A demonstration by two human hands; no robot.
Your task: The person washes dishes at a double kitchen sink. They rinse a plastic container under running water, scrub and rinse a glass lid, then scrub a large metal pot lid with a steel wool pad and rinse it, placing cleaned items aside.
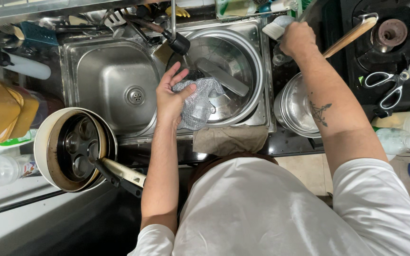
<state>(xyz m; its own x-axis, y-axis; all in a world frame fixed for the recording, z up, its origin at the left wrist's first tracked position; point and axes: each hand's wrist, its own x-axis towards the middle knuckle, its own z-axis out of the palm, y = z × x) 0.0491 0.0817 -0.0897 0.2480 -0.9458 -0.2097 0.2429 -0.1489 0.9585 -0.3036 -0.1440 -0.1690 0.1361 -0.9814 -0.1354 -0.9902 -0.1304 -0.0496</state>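
Presently, left hand (171, 97) grips a mesh scrubber (198, 102), fingers half-curled, over the steel bowl (243, 57) in the sink (96, 76). Right hand (297, 39) is closed round a wooden-handled brush (309, 33) beside the sink.

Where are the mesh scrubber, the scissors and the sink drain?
mesh scrubber (199, 102), head view, middle of the mesh below the left hand's fingers
scissors (395, 83), head view, near the pivot
sink drain (135, 95), head view, centre of the strainer
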